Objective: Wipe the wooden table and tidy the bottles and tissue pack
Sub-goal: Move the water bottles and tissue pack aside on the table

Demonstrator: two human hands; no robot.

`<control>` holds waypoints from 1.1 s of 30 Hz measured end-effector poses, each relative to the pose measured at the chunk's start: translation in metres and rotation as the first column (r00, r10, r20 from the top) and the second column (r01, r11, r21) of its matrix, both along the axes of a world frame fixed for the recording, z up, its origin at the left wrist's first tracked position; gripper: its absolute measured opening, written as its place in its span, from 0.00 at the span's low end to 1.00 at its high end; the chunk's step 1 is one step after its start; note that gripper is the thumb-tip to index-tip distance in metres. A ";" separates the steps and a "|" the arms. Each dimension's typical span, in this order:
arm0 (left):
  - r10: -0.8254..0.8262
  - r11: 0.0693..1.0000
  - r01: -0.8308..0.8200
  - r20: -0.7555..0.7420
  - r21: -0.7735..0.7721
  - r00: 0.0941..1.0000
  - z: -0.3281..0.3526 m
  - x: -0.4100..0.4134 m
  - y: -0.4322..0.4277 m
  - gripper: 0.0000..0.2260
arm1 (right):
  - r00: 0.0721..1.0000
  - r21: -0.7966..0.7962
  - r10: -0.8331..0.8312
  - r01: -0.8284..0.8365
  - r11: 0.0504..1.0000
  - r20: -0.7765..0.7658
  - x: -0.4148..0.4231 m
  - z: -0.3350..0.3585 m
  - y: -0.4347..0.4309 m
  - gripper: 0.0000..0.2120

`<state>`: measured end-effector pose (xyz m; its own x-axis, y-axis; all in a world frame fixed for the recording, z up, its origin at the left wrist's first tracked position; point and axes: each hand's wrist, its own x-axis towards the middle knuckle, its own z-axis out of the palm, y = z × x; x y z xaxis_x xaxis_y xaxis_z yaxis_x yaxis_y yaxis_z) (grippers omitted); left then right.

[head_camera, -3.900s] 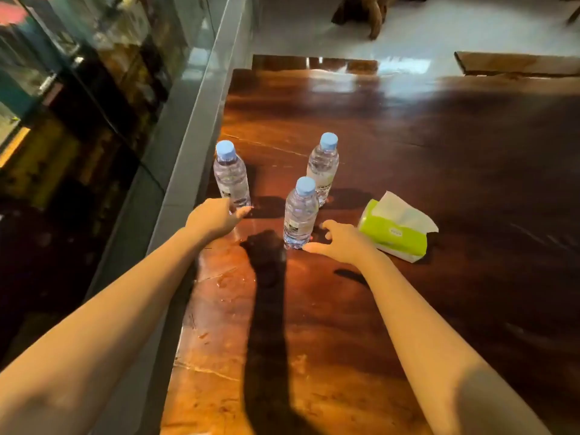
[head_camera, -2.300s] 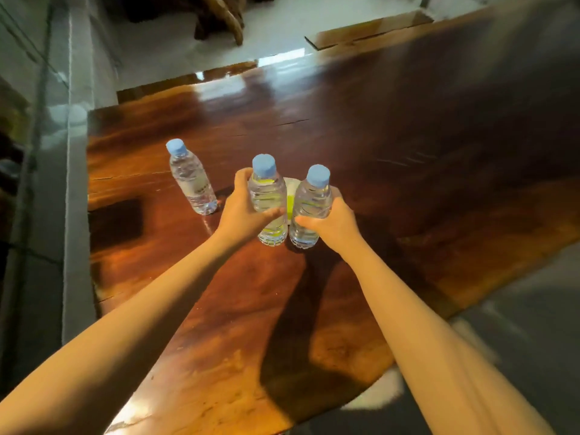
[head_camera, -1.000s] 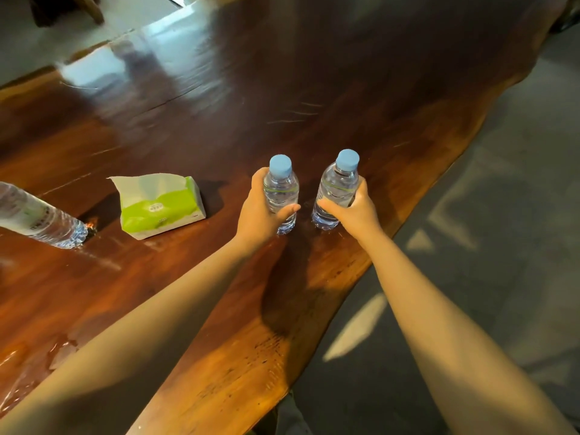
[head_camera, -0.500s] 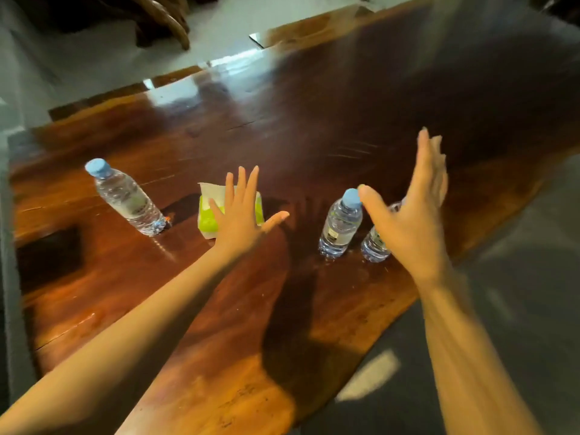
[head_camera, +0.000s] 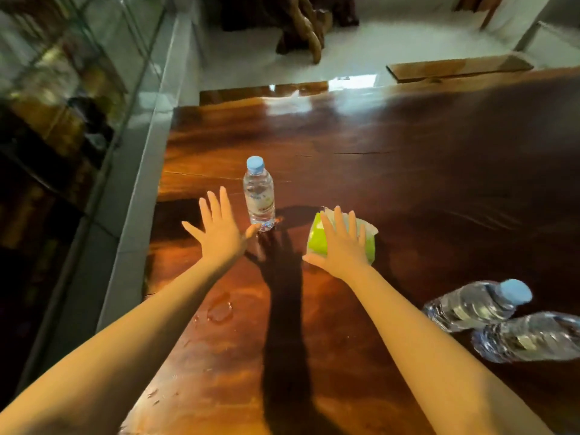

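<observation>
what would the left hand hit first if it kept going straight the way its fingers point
Probably nothing: the left hand points past the upright bottle, which stands just to its right, over bare table. Depth is unclear.

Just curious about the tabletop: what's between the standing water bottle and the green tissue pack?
Only bare wooden table, crossed by dark arm shadow, separates the standing water bottle from the green tissue pack in the head view. The right hand lies on the pack.

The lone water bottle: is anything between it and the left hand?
Nothing visible. The open left hand hovers just left of the upright water bottle, its thumb near the base, with only bare wooden table between them. The right hand covers the tissue pack.
</observation>
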<state>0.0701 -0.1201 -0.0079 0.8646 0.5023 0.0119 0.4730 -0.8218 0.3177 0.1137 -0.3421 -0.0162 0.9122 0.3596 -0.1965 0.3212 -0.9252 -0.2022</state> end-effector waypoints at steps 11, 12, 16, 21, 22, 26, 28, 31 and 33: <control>-0.084 0.964 0.085 0.014 -0.252 0.996 -0.012 0.053 0.030 0.52 | 1.000 -0.135 -0.023 0.023 0.991 0.006 0.010 -0.049 0.019 0.41; -0.091 0.947 0.097 0.033 -0.307 0.995 -0.013 0.057 0.029 0.52 | 1.000 -0.134 -0.026 0.028 0.991 0.013 0.011 -0.052 0.018 0.40; -0.147 0.794 0.239 0.205 -0.559 0.968 -0.012 0.072 0.017 0.47 | 0.998 -0.144 -0.028 0.036 0.989 0.056 0.015 -0.059 0.014 0.33; -0.021 0.715 0.207 0.276 -0.668 0.961 -0.012 0.081 0.002 0.34 | 0.997 -0.184 0.023 -0.009 0.983 0.076 0.020 -0.063 0.007 0.30; -0.021 0.711 0.213 0.281 -0.671 0.959 -0.012 0.082 0.001 0.33 | 0.996 -0.184 0.031 -0.016 0.983 0.080 0.020 -0.063 0.006 0.29; -0.031 0.704 0.231 0.295 -0.672 0.955 -0.012 0.078 -0.007 0.33 | 0.992 -0.140 0.054 -0.039 0.989 0.111 0.018 -0.061 0.001 0.30; -0.043 0.714 0.237 0.296 -0.659 0.954 -0.011 0.071 -0.013 0.33 | 0.989 -0.100 0.052 -0.039 0.994 0.135 0.014 -0.056 -0.003 0.31; -0.071 0.709 0.260 0.301 -0.656 0.951 -0.011 0.054 -0.024 0.33 | 0.980 -0.007 0.014 -0.013 1.000 0.201 0.001 -0.045 -0.012 0.32; -0.102 0.705 0.282 0.300 -0.651 0.948 -0.010 0.041 -0.032 0.33 | 0.971 0.048 -0.025 0.014 0.999 0.239 -0.012 -0.036 -0.019 0.34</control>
<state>0.1106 -0.1526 -0.0183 0.9598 0.2742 -0.0594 0.1711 -0.4042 0.8985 0.1020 -0.3608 -0.0519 0.9375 0.3452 0.0443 0.3477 -0.9232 -0.1635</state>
